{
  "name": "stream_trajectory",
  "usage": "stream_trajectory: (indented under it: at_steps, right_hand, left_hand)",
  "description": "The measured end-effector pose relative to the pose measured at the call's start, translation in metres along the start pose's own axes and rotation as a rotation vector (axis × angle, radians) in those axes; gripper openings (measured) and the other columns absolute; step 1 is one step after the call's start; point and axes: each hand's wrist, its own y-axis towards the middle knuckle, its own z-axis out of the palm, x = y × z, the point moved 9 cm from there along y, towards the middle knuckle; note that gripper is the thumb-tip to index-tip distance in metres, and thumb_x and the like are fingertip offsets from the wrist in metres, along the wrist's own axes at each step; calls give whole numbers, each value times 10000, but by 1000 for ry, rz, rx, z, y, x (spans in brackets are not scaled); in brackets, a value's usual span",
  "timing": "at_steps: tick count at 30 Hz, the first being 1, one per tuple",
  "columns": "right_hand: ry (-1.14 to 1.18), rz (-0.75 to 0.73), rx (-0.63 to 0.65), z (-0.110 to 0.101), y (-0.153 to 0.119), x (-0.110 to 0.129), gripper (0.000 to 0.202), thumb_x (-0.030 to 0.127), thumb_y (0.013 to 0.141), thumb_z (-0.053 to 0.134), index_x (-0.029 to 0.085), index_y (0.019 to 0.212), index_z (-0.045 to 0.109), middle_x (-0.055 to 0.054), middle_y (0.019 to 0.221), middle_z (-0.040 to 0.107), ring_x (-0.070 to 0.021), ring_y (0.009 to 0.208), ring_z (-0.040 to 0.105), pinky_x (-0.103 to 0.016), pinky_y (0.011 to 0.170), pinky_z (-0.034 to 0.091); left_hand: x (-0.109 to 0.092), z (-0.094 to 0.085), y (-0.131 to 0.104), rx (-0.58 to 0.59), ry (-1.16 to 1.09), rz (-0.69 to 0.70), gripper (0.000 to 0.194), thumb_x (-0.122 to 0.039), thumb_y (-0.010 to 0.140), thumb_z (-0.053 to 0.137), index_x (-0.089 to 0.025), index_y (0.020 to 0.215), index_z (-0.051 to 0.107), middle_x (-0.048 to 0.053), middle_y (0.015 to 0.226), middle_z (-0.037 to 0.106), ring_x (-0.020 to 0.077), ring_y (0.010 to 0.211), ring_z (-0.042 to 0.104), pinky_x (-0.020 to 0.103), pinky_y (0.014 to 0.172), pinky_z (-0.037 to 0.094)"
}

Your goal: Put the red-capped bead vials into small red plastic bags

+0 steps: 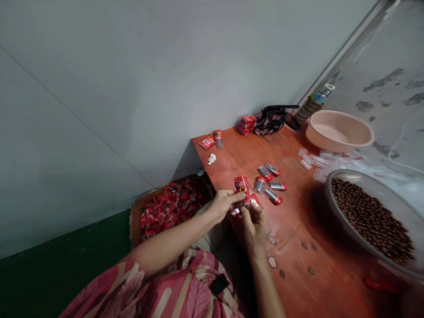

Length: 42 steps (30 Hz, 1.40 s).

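Note:
My left hand (pixel 222 205) pinches a small red printed packet (pixel 241 183) with a clear lower part, held upright over the table's near edge. My right hand (pixel 259 226) is closed at the packet's lower end, thumb and fingers together on the clear part. Another red packet (pixel 255 200) shows just behind my right fingers; whether they touch it or it lies on the table I cannot tell. Beyond my hands, several clear packets with red ends (pixel 273 196) and dark contents lie in a loose group on the table.
The orange-red table (pixel 298 274) carries a wide bowl of brown round nuts or beads (pixel 367 216), clear plastic pieces (pixel 319 160), a pink basin (pixel 341 145), a dark patterned bag (pixel 270 121), a bottle (pixel 311 106) and stacked red packs (pixel 247 125). A box (pixel 135 225) of red packets stands lower left.

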Motion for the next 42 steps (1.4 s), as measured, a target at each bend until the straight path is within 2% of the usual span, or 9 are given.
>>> stream_trajectory:
  at_steps: [7,14,19,22,26,29,31,36,42]
  right_hand:
    - [264,230,16,4,5,-20,274,326,709,672,170,906,565,11,680,613,-95,494,537,-205,450,424]
    - [271,195,200,17,-5,-10,328,278,725,659,197,1029,567,-38,902,640,-154,751,605,-303,692,490]
    - [304,221,134,21,-1,-7,205,284,700,677,190,843,565,15,717,616,-120,596,580,-272,594,486]
    - [304,243,165,27,2,-6,235,295,678,694,188,839,561,17,698,614,-122,575,574,-261,560,475]
    - [224,219,124,7,8,-8,236,330,695,678,179,843,575,17,650,613,-123,551,564,-246,528,455]
    - [194,203,102,-11,12,-11,235,365,725,645,173,842,574,3,666,625,-127,556,566,-248,522,453]
    - [163,197,104,-17,13,-12,232,377,737,629,169,828,579,-7,684,633,-124,555,564,-248,522,453]
    - [100,211,130,-18,11,-11,241,400,715,641,176,786,587,6,658,621,-121,543,548,-240,508,447]
    - [71,227,171,-20,11,-16,237,395,732,627,187,837,586,8,691,616,-126,556,540,-240,510,439]
  left_hand:
    - [12,12,-5,96,-43,-60,385,-411,536,760,-68,656,631,33,545,593,116,453,537,254,495,437]
    - [3,-11,-4,12,-40,-21,293,-333,606,736,-66,683,643,54,615,624,113,504,561,240,512,458]
    - [6,-6,-20,56,-50,13,258,-290,618,738,-58,686,650,61,634,637,120,555,589,253,605,485]
    - [-5,-27,-31,-19,-147,74,256,-288,642,728,-71,750,646,100,761,673,171,695,637,299,717,501]
    - [-15,-89,-49,-282,-350,138,397,-470,740,593,-105,894,618,148,966,663,225,915,625,357,846,477]
    - [-12,-108,-52,-367,-161,110,431,-483,771,543,-103,965,606,171,977,658,244,901,632,393,844,480]
    - [-20,-92,-44,-294,187,188,402,-449,780,544,-116,993,618,168,1033,641,258,942,616,415,871,462]
    - [-30,-1,-23,40,1239,663,364,-353,763,596,-214,1099,598,81,1293,482,260,1262,332,445,1061,217]
    - [-17,5,-6,52,1310,756,218,-238,778,576,-270,985,640,69,1208,558,239,1270,322,484,1052,152]
